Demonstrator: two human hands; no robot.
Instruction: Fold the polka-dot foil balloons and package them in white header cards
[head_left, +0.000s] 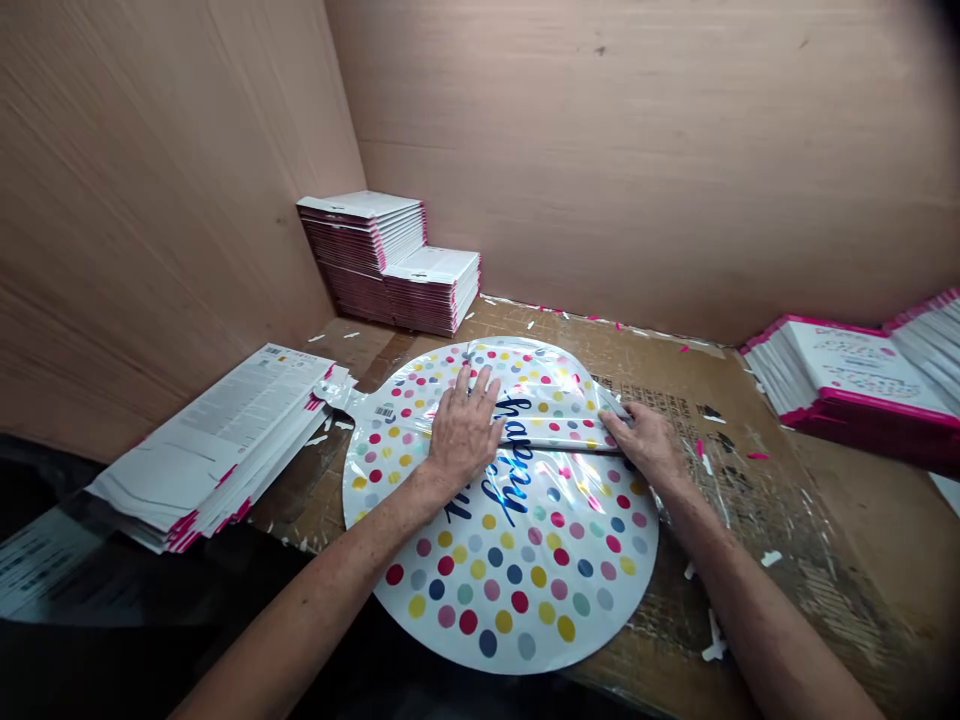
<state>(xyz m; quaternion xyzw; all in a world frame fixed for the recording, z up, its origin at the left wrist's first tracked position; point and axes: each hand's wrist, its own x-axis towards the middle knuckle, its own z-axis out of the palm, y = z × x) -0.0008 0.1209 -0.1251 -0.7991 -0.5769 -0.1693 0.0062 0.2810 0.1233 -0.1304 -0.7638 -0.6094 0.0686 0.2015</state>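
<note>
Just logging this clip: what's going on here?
A person is handling a flat dotted balloon printed with "happy". The left hand lies spread on it, while the right hand grips a fold near its right edge. It rests on cardboard, with card stacks behind it and to both sides.

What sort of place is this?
Probably a packing workstation: a flat, round, white foil balloon with coloured dots lies on brown, partly taped cardboard, with stacked white-and-pink card packets behind it.
</note>
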